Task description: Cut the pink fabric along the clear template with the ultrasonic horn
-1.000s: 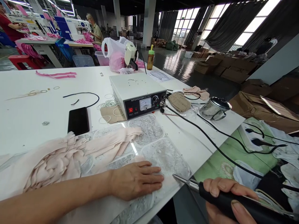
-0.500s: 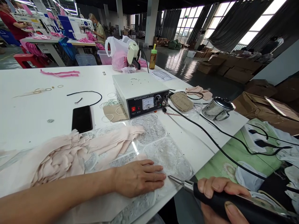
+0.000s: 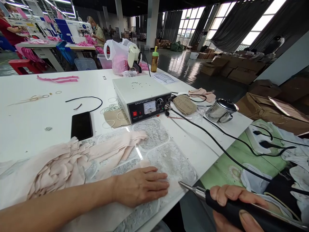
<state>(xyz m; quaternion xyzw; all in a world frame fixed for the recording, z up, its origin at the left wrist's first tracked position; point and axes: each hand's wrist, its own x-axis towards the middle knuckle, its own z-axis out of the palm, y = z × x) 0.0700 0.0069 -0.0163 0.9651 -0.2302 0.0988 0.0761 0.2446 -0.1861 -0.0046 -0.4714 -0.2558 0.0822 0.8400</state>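
My left hand (image 3: 142,186) lies flat with its fingers stretched out, pressing on pale pink fabric (image 3: 96,211) over a scratched clear mat (image 3: 169,154). My right hand (image 3: 238,203) is wrapped round the black handle of an ultrasonic cutter (image 3: 199,192). Its narrow metal tip points left, just above or on the mat's right edge, a short way from my left fingertips; whether it touches cannot be made out. Gathered pale pink strips (image 3: 60,164) heap up left of my forearm. A control box (image 3: 149,108) with a dial and a lit red switch stands beyond the mat.
A phone (image 3: 82,125), elastic loops (image 3: 113,108) and a black cord (image 3: 87,97) lie left of the box. To its right are a cardboard template (image 3: 185,104) and a lidded metal cup (image 3: 222,110). A black cable (image 3: 212,137) crosses the table's right edge. People sit at sewing machines behind.
The cutter's tip has moved slightly right, away from my left fingertips. My left hand stays flat on the fabric. The whole view has shifted a little.
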